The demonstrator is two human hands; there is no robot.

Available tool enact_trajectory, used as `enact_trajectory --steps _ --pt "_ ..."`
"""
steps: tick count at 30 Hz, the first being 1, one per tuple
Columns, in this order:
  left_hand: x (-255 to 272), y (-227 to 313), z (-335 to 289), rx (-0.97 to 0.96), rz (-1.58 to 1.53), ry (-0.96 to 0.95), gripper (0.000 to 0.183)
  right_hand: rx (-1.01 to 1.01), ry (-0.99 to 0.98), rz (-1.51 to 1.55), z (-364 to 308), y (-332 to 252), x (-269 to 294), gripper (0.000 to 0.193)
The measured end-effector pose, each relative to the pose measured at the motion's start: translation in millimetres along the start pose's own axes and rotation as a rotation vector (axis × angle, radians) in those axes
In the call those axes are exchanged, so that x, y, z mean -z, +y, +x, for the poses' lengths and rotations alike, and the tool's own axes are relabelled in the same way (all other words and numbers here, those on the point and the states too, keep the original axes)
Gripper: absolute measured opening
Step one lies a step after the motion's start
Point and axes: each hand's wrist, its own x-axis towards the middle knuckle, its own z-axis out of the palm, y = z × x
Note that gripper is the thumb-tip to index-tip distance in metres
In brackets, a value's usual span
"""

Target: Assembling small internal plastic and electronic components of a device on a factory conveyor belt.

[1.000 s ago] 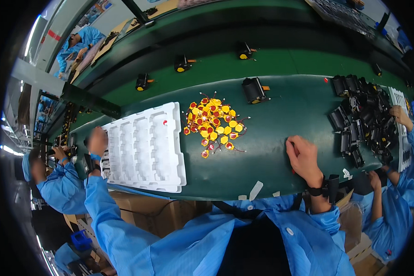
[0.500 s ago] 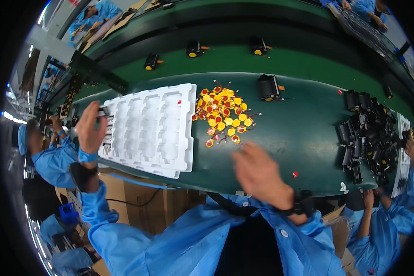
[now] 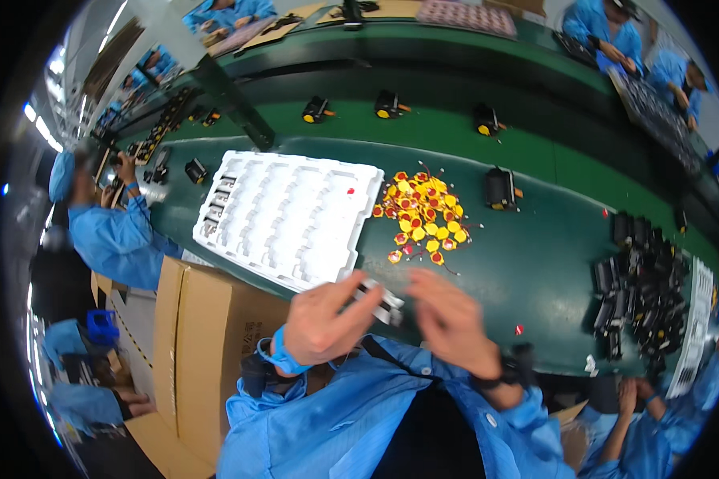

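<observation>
A small silver-and-black part [image 3: 387, 307] is sitting between the thumb and fingers of the left hand [image 3: 327, 321], which is gripping it just above the near edge of the green table [image 3: 563, 279]. The right hand [image 3: 458, 323] is hovering just beside the part, its fingers loosely spread and bent (it is blurring, so I cannot tell whether a fingertip is touching).

Just beyond the left hand, a white molded tray [image 3: 295, 219] is lying on the table. Similar small parts [image 3: 220, 198] are filling pockets along its left end, and a red disc [image 3: 351, 191] is resting toward its right side. Next to the tray, yellow and red wired pieces [image 3: 427, 211] are lying in a loose heap, with a black unit [image 3: 501, 188] standing to their right. Further right, many black housings [image 3: 639, 279] are piling up beside a pale tray [image 3: 693, 331].

Beyond the table, three more black units are sitting spaced out on a green strip [image 3: 447, 148]. A cardboard box [image 3: 196, 343] is standing below the table's edge, and a co-worker in blue [image 3: 112, 239] is sitting at the far left.
</observation>
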Motion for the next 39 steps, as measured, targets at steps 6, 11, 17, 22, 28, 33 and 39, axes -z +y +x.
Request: enact_trajectory --steps 6,11,17,22,28,33,39 --pt "-101.2 36.3 13.6 -0.080 -0.879 -0.232 0.028 -0.210 -0.318 -0.039 -40.7 -44.1 79.5 0.085" --pt "-122.8 61.0 30.0 0.316 -1.484 -0.349 0.039 -0.194 -0.107 -0.214 -73.5 -37.4 83.7 0.089" --pt "-155.6 89.7 28.9 0.866 -1.915 -0.154 0.040 -0.115 0.082 -0.368 -86.0 -21.5 83.9 0.082" --pt "-137.8 81.1 49.0 0.911 -1.898 -0.033 0.065 -0.127 0.037 -0.283 -55.8 -24.1 97.4 0.081" --pt "-115.0 79.2 74.3 0.818 -1.745 -0.003 0.070 -0.201 0.030 -0.017 -38.3 -28.7 115.7 0.072" --pt "-121.9 69.5 60.5 0.860 -1.670 -0.175 0.032 -0.195 0.227 0.137 -47.4 -19.4 108.5 0.075" --pt "-142.2 84.2 37.0 0.626 -1.733 -0.230 0.019 -0.275 0.049 -0.271 -47.7 -48.6 94.9 0.070"
